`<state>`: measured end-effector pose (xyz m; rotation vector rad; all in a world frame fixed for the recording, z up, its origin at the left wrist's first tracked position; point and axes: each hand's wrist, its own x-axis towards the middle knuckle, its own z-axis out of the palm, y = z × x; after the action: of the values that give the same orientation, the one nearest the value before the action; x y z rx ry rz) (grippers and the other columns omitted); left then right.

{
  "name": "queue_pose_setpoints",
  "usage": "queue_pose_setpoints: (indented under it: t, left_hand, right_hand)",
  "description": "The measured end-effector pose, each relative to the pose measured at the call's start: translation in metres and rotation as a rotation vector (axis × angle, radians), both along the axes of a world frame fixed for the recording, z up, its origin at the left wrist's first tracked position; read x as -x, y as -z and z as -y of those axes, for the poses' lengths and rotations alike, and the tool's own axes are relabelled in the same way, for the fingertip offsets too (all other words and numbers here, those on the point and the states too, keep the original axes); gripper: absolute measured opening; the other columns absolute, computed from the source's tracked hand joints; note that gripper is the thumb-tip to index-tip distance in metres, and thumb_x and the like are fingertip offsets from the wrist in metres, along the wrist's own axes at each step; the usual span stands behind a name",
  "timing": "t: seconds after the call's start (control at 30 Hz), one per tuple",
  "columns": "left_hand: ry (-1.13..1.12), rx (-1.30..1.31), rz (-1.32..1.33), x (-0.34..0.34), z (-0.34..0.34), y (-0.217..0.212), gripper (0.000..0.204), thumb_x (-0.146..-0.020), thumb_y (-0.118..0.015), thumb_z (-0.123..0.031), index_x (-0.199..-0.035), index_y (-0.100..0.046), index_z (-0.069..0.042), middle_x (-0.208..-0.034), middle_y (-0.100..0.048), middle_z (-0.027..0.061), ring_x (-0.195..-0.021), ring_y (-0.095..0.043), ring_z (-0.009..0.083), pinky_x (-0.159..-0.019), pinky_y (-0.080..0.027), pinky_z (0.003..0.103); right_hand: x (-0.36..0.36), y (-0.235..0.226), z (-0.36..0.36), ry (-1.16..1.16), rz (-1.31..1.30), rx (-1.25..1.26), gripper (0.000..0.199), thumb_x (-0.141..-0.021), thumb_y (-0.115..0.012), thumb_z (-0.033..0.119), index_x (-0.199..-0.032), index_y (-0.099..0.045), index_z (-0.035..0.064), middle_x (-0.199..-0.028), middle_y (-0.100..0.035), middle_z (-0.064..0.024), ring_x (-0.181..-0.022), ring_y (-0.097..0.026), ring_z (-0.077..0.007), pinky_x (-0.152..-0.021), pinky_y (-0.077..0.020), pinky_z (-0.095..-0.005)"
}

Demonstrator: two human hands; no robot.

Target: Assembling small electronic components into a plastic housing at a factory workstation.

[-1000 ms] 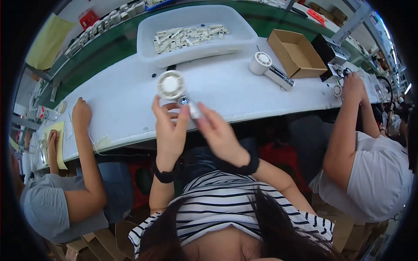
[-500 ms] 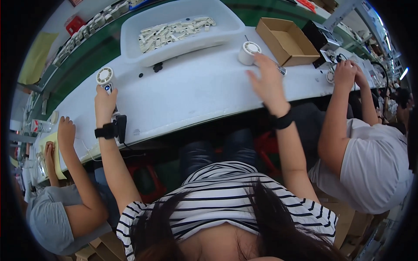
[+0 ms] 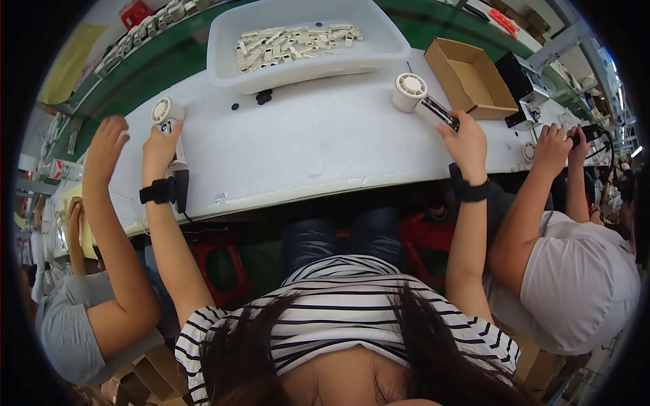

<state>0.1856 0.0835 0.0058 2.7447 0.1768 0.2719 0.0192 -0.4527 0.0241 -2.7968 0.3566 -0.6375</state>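
My left hand (image 3: 161,143), with a black wrist strap, reaches far left on the white table (image 3: 318,145) and grips a small white hand-held fan (image 3: 164,110) by its handle, the round head pointing away. My right hand (image 3: 464,140), with a black wristband, stretches to the right and closes on the dark handle end of a second white fan (image 3: 411,91) lying on the table next to a cardboard box.
A white tray (image 3: 230,68) holds several small white parts at the back centre, with small black pieces (image 3: 264,97) in front of it. An open cardboard box (image 3: 470,76) stands at the right. A co-worker's raised hand (image 3: 108,139) is left; another co-worker's hands (image 3: 554,145) work right.
Both my hands held one fan at the table's centre a second ago. The left hand carried it to the far left; the right hand swung right onto the second fan.
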Motion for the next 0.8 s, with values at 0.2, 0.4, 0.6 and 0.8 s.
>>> queue_pose_setpoints:
  t: [0.2, 0.4, 0.6, 0.8]
  left_hand:
    - [0.057, -0.179, 0.302, 0.066, 0.055, -0.050, 0.057, -0.085, -0.063, -0.038, -0.118, -0.052, 0.007, -0.106, -0.061, 0.0258, -0.101, -0.056, 0.0405, -0.089, -0.044, 0.044]
    - [0.772, 0.195, 0.415, 0.094, 0.147, -0.065, 0.054, -0.075, -0.073, -0.020, -0.122, -0.053, -0.004, -0.117, -0.058, 0.0141, -0.109, -0.052, 0.0350, -0.095, -0.041, 0.041]
    - [0.956, 0.207, -0.022, 0.064, 0.159, -0.045, 0.060, -0.072, -0.072, -0.011, -0.127, -0.048, -0.007, -0.119, -0.055, 0.0125, -0.109, -0.053, 0.0315, -0.093, -0.042, 0.036]
    - [0.992, 0.403, -0.098, 0.051, 0.157, -0.041, 0.061, -0.071, -0.073, -0.011, -0.127, -0.048, -0.007, -0.116, -0.054, 0.0120, -0.104, -0.054, 0.0309, -0.088, -0.045, 0.035]
  right_hand:
    - [0.004, -0.010, -0.094, -0.106, 0.028, -0.118, 0.037, -0.073, -0.075, 0.024, -0.099, -0.064, 0.0000, -0.086, -0.066, -0.0161, -0.076, -0.064, -0.0315, -0.067, -0.0501, -0.0361]
    - [-0.017, -0.006, -0.142, -0.496, -0.070, -0.213, 0.037, -0.074, -0.075, 0.024, -0.101, -0.064, 0.0014, -0.088, -0.065, -0.0153, -0.078, -0.064, -0.0313, -0.069, -0.0503, -0.0363]
    - [-0.035, -0.032, -0.123, -0.685, -0.217, -0.086, 0.041, -0.075, -0.075, 0.025, -0.106, -0.063, 0.0016, -0.094, -0.066, -0.0154, -0.084, -0.064, -0.0299, -0.074, -0.0497, -0.0365]
    - [-0.119, -0.122, -0.084, -0.545, -0.254, -0.204, 0.021, -0.083, -0.066, 0.013, -0.097, -0.065, -0.0021, -0.079, -0.066, -0.0055, -0.072, -0.059, -0.0084, -0.068, -0.0470, -0.0232]
